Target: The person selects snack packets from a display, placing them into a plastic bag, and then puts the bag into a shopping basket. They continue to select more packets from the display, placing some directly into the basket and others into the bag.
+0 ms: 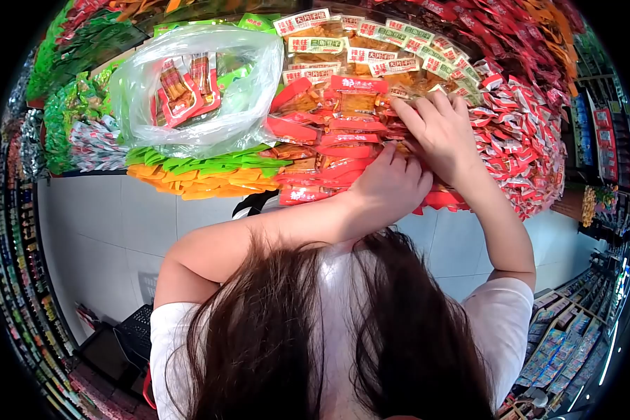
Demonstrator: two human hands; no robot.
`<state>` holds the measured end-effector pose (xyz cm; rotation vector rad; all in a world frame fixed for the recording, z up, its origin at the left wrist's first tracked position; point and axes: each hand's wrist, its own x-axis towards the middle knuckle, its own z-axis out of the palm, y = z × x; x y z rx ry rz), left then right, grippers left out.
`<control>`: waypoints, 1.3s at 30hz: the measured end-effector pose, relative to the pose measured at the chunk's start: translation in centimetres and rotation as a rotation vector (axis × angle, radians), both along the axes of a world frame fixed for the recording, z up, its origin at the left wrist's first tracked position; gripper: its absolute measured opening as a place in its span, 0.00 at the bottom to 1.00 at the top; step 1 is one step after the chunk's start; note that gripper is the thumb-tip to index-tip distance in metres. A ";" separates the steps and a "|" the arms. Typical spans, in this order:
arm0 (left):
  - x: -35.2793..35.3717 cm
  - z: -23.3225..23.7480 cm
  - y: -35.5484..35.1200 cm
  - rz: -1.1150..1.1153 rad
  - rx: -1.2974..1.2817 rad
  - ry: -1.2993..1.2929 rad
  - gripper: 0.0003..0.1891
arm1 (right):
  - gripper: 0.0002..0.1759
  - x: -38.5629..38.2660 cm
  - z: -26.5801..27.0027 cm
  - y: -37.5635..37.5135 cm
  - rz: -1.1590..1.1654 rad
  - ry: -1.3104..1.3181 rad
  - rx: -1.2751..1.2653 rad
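Observation:
My left hand [393,183] reaches in from the left, its fingers curled down on a red snack packet in the stacked rows. What lies under its fingertips is mostly hidden. Just above and right of it, my right hand [442,133] rests over the packets with its fingers bent and spread apart. Red snack packets [357,85] with clear windows lie in overlapping rows left of my hands. Beyond them are packets with white labels [371,54]. A clear plastic bag [262,84] stands open at the left, with a few red-edged packets [178,91] inside.
Small red and white packets [521,140] are heaped to the right. Green packets [210,162] and orange packets [203,180] line the display's near left edge. Stocked shelves [14,231] run along the left side. A black basket [134,332] sits low at the left.

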<state>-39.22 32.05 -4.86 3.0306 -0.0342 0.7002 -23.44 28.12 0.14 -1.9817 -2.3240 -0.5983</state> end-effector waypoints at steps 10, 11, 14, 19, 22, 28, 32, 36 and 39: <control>0.2 0.1 2.2 0.033 -0.229 0.188 0.21 | 0.33 2.5 3.3 0.1 0.032 0.432 -0.131; 0.3 0.1 2.1 0.037 -0.220 0.186 0.21 | 0.32 1.6 3.4 0.0 0.037 0.330 -0.159; -0.6 0.2 2.1 -0.029 -0.169 0.121 0.20 | 0.28 0.4 2.2 0.0 0.017 0.178 -0.168; -4.2 3.3 4.2 -0.235 -0.315 -0.066 0.20 | 0.28 -0.7 1.3 -0.6 -0.056 0.157 -0.127; -8.4 5.5 7.3 -0.104 -0.384 -0.288 0.19 | 0.29 -0.8 1.7 -1.0 -0.063 0.188 -0.158; -19.1 8.2 15.7 0.461 -0.052 -0.110 0.16 | 0.38 -2.9 7.8 0.4 -0.058 0.457 -0.238; -21.6 9.3 19.2 0.457 0.063 -0.037 0.15 | 0.25 -7.7 10.3 5.3 0.159 0.587 -0.059; -20.3 9.5 21.8 0.331 0.204 0.077 0.14 | 0.13 -13.7 8.9 12.6 0.455 0.643 0.057; -19.5 8.7 24.4 0.369 0.223 0.154 0.15 | 0.13 -16.6 6.2 18.3 0.497 0.672 -0.013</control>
